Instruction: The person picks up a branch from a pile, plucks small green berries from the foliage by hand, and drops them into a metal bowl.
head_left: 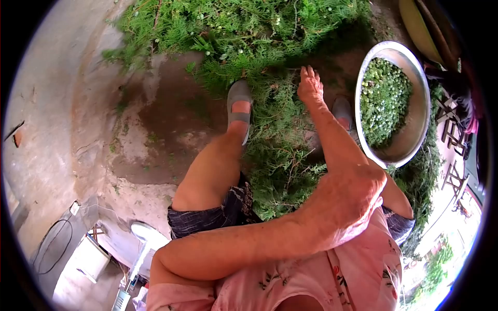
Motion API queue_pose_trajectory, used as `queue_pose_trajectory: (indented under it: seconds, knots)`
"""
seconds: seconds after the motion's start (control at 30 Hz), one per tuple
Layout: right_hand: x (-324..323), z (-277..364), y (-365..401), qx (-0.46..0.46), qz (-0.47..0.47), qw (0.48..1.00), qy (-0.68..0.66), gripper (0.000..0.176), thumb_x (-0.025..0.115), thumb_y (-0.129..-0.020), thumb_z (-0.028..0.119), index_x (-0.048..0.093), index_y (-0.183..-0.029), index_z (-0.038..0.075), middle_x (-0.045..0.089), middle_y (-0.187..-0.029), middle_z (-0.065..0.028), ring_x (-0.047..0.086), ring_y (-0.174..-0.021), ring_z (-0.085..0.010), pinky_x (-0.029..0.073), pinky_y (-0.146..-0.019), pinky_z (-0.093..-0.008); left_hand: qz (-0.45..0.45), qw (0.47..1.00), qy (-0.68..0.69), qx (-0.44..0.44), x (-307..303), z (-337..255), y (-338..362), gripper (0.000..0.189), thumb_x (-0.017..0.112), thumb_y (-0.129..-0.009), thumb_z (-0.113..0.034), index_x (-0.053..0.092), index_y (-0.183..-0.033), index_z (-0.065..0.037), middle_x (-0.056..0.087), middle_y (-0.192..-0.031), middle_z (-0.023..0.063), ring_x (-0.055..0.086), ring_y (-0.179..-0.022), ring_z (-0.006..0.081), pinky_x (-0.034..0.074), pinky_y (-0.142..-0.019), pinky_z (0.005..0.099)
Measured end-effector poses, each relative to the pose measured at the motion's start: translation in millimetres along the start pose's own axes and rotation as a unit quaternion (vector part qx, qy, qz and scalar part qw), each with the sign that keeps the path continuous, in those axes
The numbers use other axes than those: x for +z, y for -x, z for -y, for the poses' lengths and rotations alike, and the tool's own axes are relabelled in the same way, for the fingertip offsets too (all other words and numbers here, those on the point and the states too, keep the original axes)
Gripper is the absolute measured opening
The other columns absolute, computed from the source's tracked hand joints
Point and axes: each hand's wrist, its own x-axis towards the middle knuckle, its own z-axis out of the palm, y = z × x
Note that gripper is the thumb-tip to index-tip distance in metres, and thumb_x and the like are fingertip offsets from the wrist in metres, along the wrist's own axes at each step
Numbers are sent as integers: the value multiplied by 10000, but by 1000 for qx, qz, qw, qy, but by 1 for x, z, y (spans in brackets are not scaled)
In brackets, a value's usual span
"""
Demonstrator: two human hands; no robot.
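Note:
My right hand reaches forward, palm down, beside the green conifer sprigs strewn between my feet. Its fingers stretch toward the large heap of leafy branches, and nothing shows in them. Across my body lies my left forearm, with my left hand close to my right elbow; its fingers are mostly hidden. To the right of my right hand stands a wide metal basin. Inside it are many small pale-green cones or berries with bits of foliage.
My feet in grey shoes flank the sprigs. A yellowish round container stands beyond the basin. More greenery lies at the right. On the left are the concrete floor, a black cable and a white fan-like object.

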Motion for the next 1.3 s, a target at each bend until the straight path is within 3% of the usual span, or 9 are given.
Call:
queue_pose_trajectory:
  seconds: [0.3,0.63,0.87,0.97,1.03,1.1,1.17,1.23,1.3]
  knots:
    - [-15,18,-7,-82,196,967,141,338,585,-726,157,551,-1060,118,458,-1157,-137,432,-1093,-315,273,-949,-536,-36,999,22,17,-3,3,3,126,579,-766,-80,480,-811,-18,520,-768,120,539,-755,287,440,-650,370]
    - [-84,36,37,-211,-39,973,-86,246,615,-738,325,593,-820,94,597,-786,-101,575,-751,-304,447,-634,-400,-25,998,-38,44,-12,4,6,131,575,-758,-107,521,-804,4,549,-634,183,576,-584,327,477,-532,382]
    - [-107,46,72,-129,12,989,-74,221,626,-753,296,647,-858,104,616,-729,-112,591,-674,-273,450,-620,-361,53,986,-155,30,-19,10,5,169,566,-777,-160,556,-828,1,588,-688,180,594,-685,334,473,-616,408]
    - [-119,47,76,31,5,962,-270,219,618,-767,262,641,-870,70,608,-688,-93,542,-604,-157,434,-601,-325,63,979,-186,50,-29,7,12,163,577,-774,-161,573,-848,-16,594,-700,174,599,-709,332,476,-651,408]
    - [-142,58,81,69,19,947,-314,255,611,-747,268,631,-867,44,615,-726,-150,587,-680,-289,444,-664,-348,90,975,-197,45,-32,11,13,174,592,-765,-173,582,-811,-5,588,-764,198,592,-751,335,480,-665,406]
    - [-142,51,80,146,63,909,-386,292,610,-748,247,621,-944,30,619,-848,-142,584,-833,-229,436,-757,-332,65,959,-265,71,-28,34,8,168,592,-756,-162,586,-776,5,571,-841,207,588,-783,330,482,-678,396]
    - [-139,38,102,-181,-122,972,-83,323,612,-748,216,601,-1030,58,570,-1039,-139,505,-1011,-208,398,-864,-321,42,923,-372,87,-33,25,9,141,579,-739,-135,591,-764,3,538,-937,181,588,-792,311,480,-680,380]
    - [-120,32,115,-187,-67,757,-622,355,619,-772,228,553,-1033,-2,534,-1053,-102,476,-1013,-205,386,-878,-313,-42,945,-298,127,-29,41,6,128,573,-743,-129,597,-785,-11,566,-897,165,590,-770,310,475,-661,385]
    - [-142,32,105,72,89,712,-693,409,638,-779,270,511,-1044,-15,537,-977,-92,506,-909,-184,415,-792,-309,-4,960,-258,106,-41,25,25,156,544,-764,-162,589,-851,-40,602,-764,154,591,-727,309,465,-645,393]
